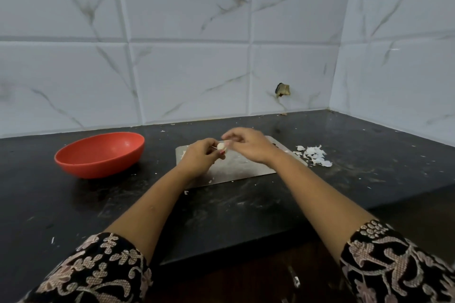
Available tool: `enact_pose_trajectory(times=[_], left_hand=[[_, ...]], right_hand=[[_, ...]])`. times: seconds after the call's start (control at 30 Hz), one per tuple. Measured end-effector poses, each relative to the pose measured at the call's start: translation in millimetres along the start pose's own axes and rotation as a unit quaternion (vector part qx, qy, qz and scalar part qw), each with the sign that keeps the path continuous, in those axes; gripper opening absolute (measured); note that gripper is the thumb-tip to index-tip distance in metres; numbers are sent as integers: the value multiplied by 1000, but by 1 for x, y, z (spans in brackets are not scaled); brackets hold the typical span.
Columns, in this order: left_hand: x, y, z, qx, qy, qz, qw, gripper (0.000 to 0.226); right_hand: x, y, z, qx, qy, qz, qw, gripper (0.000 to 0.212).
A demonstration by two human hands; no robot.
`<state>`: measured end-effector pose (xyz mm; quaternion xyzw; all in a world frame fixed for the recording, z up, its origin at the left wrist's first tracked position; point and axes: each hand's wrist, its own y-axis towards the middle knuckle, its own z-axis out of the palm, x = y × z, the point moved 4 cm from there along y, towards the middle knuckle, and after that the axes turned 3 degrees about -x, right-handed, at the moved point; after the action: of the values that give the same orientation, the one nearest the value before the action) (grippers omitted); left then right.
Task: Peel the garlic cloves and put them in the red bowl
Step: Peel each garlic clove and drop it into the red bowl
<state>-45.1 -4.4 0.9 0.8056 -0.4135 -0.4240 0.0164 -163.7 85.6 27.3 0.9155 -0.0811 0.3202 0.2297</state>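
Centre of the frame, just over a flat grey rectangular cutting board [236, 170]: a small pale garlic clove [221, 146], pinched in the curled fingers [209, 144] of the left hand [198, 158]. Right hand [248, 147] directly beside it, fingers likewise curled, tips closed on the upper end of the same clove, possibly on a thin strip of skin there; too small and blurred for certainty. Both hands held over the far half of the board, close together, touching only at the clove. Bare forearms reaching in from the lower left and lower right of the frame, with sleeves [98, 270] of black fabric in a beige floral pattern along the bottom edge.

Left of centre, well apart from the hands: a round red plastic bowl [98, 163], upright on the black stone surface [246, 206]. A pale patch on its inner far wall; cannot tell whether a peeled clove or only a gleam of light.

Right of the board, just beside its far right corner: a loose heap of white papery garlic skins [314, 155], lying on the surface. Smaller white flecks scattered over the board and the surface around it, one just below the board's lower left corner.

Upper half of the frame: a wall of white marble-patterned tiles [184, 69] with grey veins, turning a corner at the far right. Low on that wall, right of centre, a small dark ragged spot [282, 90], nature unclear.
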Motion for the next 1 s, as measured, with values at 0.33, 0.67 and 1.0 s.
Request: enact_pose_trajectory(times=[0.33,0.67,1.0], left_hand=[[18,13,-12,-27,-19,-30,999,12],[15,9,-10,-28,15,10,999,25],[11,10,-14,-60,108,63,990,29]], right_hand=[[-4,32,35,-54,173,16,983,19],[-3,26,42,-36,180,2,983,45],[1,23,50,-48,143,22,988,18]])
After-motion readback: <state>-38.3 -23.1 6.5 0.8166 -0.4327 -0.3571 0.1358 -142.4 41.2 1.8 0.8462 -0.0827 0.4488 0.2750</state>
